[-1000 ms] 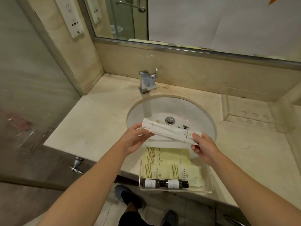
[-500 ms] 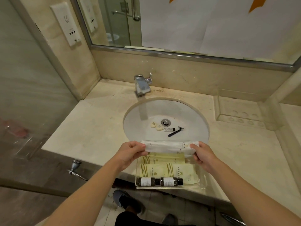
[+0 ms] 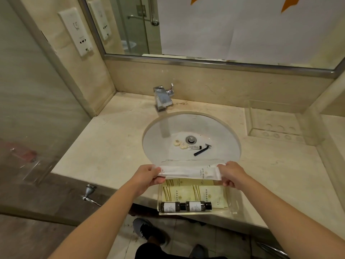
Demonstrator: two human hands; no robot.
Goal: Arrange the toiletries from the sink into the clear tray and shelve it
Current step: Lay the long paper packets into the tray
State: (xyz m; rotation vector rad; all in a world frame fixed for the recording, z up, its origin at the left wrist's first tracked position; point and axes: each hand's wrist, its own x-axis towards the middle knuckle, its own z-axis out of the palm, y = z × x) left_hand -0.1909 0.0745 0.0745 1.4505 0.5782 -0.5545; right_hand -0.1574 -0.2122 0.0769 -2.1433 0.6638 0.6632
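Note:
Long white packets [image 3: 188,171] are held level over the far end of the clear tray [image 3: 234,203], my left hand [image 3: 148,175] pinching their left end and my right hand [image 3: 232,173] their right end. The tray sits at the counter's front edge and holds yellow sachets [image 3: 194,195] and two dark bottles [image 3: 186,206] lying along its near side. In the sink [image 3: 158,141] near the drain lie two small soaps [image 3: 180,144], a small tube [image 3: 195,147] and a black razor [image 3: 202,149].
A chrome faucet [image 3: 163,97] stands behind the sink. A second clear tray [image 3: 274,120] sits on the counter at the back right. A mirror, a wall socket panel [image 3: 75,33], a towel hook [image 3: 89,192] and my shoes below are in view.
Both hands carried the white packets from above the sink toward me and down, levelling them over the tray's far end. The items in the sink bowl came into view.

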